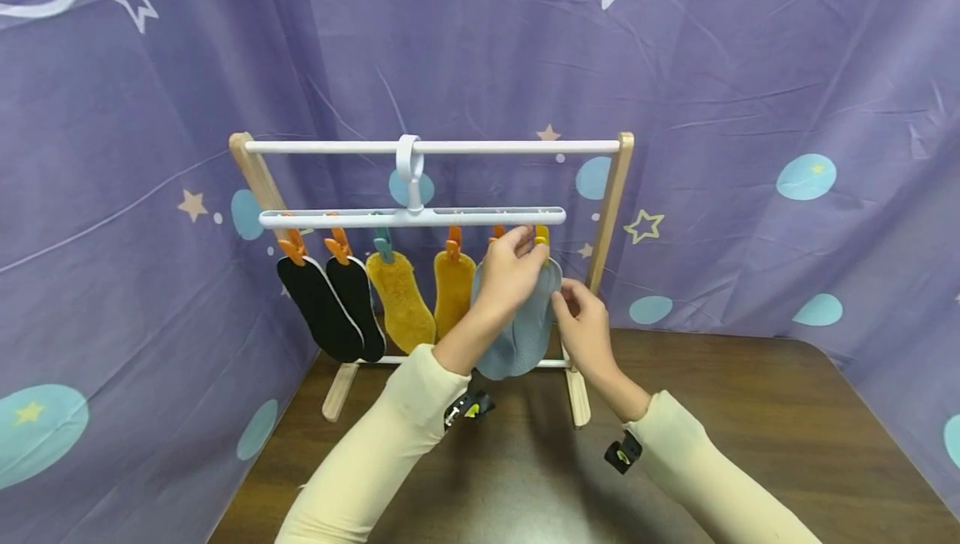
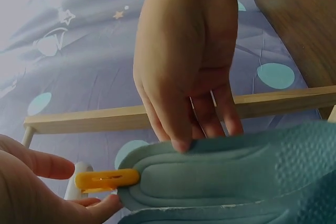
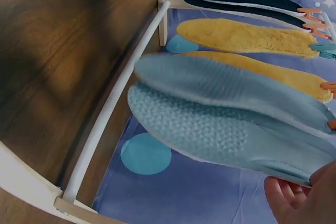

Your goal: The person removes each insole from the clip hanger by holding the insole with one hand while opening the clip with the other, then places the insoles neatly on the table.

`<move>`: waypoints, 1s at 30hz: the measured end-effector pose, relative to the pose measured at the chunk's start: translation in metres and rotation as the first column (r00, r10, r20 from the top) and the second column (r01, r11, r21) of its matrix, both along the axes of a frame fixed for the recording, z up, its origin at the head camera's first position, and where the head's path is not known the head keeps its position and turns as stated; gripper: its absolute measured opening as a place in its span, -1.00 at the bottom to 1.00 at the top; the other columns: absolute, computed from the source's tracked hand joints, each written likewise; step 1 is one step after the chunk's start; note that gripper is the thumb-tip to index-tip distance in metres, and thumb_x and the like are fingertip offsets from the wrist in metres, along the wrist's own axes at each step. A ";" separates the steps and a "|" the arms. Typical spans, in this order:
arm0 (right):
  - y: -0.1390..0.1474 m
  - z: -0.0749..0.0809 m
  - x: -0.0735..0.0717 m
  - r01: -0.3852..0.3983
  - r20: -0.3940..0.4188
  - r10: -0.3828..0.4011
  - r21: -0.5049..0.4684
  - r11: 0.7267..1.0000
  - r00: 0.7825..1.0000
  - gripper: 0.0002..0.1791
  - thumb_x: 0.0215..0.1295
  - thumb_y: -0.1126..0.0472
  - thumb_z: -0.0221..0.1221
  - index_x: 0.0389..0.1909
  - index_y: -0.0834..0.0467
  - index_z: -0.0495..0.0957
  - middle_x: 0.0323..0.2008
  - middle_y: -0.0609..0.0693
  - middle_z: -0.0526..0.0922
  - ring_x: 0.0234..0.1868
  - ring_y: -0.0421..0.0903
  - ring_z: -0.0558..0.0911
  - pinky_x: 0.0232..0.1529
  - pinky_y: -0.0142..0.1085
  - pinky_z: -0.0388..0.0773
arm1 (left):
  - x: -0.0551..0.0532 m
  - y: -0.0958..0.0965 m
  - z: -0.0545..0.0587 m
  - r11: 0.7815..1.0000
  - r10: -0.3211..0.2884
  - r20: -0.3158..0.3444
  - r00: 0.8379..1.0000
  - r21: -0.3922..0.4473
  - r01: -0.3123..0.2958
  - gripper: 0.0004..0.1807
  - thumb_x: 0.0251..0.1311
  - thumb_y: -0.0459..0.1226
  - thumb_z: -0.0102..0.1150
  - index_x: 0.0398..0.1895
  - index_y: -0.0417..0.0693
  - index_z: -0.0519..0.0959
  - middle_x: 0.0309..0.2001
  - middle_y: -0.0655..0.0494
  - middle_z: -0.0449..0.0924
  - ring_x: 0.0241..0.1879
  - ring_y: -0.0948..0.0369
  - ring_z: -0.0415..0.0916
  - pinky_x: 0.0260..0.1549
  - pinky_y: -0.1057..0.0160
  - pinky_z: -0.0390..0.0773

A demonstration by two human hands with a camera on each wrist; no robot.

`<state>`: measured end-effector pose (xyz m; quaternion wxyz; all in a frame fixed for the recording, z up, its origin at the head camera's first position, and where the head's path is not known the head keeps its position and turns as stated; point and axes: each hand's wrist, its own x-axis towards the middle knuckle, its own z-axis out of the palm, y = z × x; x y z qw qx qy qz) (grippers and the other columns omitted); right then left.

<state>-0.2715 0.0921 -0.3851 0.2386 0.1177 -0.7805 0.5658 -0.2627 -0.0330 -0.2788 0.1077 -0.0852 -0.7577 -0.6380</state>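
Observation:
My right hand (image 1: 587,327) pinches the outer edge of a blue-grey insole (image 1: 542,311), thumb on its face and fingers behind. This insole hangs from a yellow clip (image 2: 105,179) that grips its heel end. Around the clip, my left hand (image 1: 512,273) has its fingers spread, apart from the clip's sides in the left wrist view. Beside it hangs a second blue-grey insole (image 3: 226,85), partly behind my left forearm in the head view, below an orange clip (image 1: 497,232). The clips are on a white hanger (image 1: 480,217).
Two yellow fuzzy insoles (image 1: 401,298) and two black insoles (image 1: 318,311) hang further left on orange and teal clips. The hanger's hook (image 1: 408,161) loops over the top bar (image 1: 517,147) of a wooden rack (image 1: 611,211). The rack stands on a brown table (image 1: 712,411) before a purple curtain (image 1: 735,152).

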 end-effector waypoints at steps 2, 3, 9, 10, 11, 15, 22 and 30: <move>0.004 0.000 0.004 0.001 -0.011 -0.001 -0.001 1.000 1.000 -0.78 0.45 0.36 0.13 0.00 0.30 0.67 -0.29 0.24 0.73 -0.44 -0.26 0.54 -0.38 -0.52 0.46 | 0.001 0.000 -0.001 1.000 0.013 -0.026 1.000 -0.009 -0.013 -0.55 0.42 -0.37 0.11 0.32 -0.36 0.48 0.30 -0.23 0.55 0.29 -0.02 0.55 0.26 0.16 0.57; 0.007 0.000 0.005 0.000 -0.014 0.000 0.000 1.000 1.000 -0.78 0.45 0.36 0.13 -0.01 0.30 0.67 -0.30 0.24 0.73 -0.45 -0.27 0.54 -0.39 -0.52 0.46 | 0.001 0.001 -0.001 1.000 0.021 -0.035 0.999 -0.017 -0.022 -0.58 0.42 -0.37 0.12 0.29 -0.35 0.51 0.25 -0.22 0.59 0.25 -0.01 0.58 0.22 0.17 0.60; 0.019 -0.001 0.012 -0.001 -0.035 0.001 -0.001 1.000 0.999 -0.79 0.44 0.36 0.17 -0.02 0.32 0.68 -0.31 0.26 0.74 -0.48 -0.31 0.56 -0.42 -0.56 0.49 | 0.001 0.001 -0.004 0.998 0.053 -0.074 0.996 -0.040 -0.056 -0.66 0.39 -0.36 0.20 0.16 -0.31 0.63 0.06 -0.18 0.72 0.10 0.00 0.69 0.11 0.16 0.68; 0.021 0.000 0.012 0.001 -0.038 -0.001 0.000 1.000 0.999 -0.79 0.44 0.36 0.17 -0.02 0.33 0.67 -0.30 0.26 0.74 -0.48 -0.29 0.57 -0.43 -0.56 0.50 | 0.001 0.001 -0.005 0.998 0.056 -0.081 0.995 -0.037 -0.059 -0.67 0.38 -0.36 0.21 0.14 -0.31 0.64 0.05 -0.18 0.73 0.08 0.00 0.70 0.09 0.16 0.68; 0.023 0.000 0.013 0.003 -0.041 -0.003 0.003 1.000 0.999 -0.79 0.44 0.36 0.17 -0.01 0.34 0.67 -0.30 0.27 0.74 -0.48 -0.27 0.58 -0.44 -0.56 0.51 | 0.000 0.002 -0.005 0.997 0.061 -0.090 0.994 -0.035 -0.064 -0.68 0.37 -0.36 0.23 0.13 -0.30 0.65 0.03 -0.17 0.74 0.06 0.01 0.71 0.08 0.16 0.69; 0.030 0.001 0.015 0.012 -0.033 -0.012 0.005 1.000 0.999 -0.78 0.44 0.36 0.17 0.00 0.36 0.66 -0.29 0.27 0.74 -0.44 -0.09 0.64 -0.42 -0.57 0.53 | 0.001 0.006 -0.006 0.997 0.065 -0.106 0.992 -0.024 -0.068 -0.70 0.36 -0.34 0.26 0.09 -0.28 0.68 0.00 -0.15 0.76 0.01 0.03 0.74 0.02 0.18 0.72; 0.042 0.002 0.020 0.022 -0.019 -0.023 -0.036 0.999 1.000 -0.77 0.46 0.34 0.17 0.01 0.36 0.66 -0.25 0.31 0.73 -0.40 -0.20 0.63 -0.37 -0.59 0.54 | 0.004 0.019 -0.006 0.999 0.033 -0.118 0.992 -0.012 -0.035 -0.71 0.34 -0.34 0.27 0.06 -0.28 0.69 -0.03 -0.13 0.77 -0.02 0.04 0.75 -0.04 0.21 0.74; 0.058 0.004 0.023 -0.008 -0.034 0.006 -0.058 0.998 0.999 -0.76 0.45 0.35 0.17 0.02 0.40 0.65 -0.20 0.36 0.72 -0.37 -0.32 0.64 -0.32 -0.60 0.58 | 0.005 0.028 -0.005 0.998 -0.019 -0.117 0.993 0.050 0.025 -0.74 0.31 -0.37 0.29 0.01 -0.32 0.70 -0.07 -0.16 0.78 -0.03 0.04 0.75 -0.04 0.24 0.73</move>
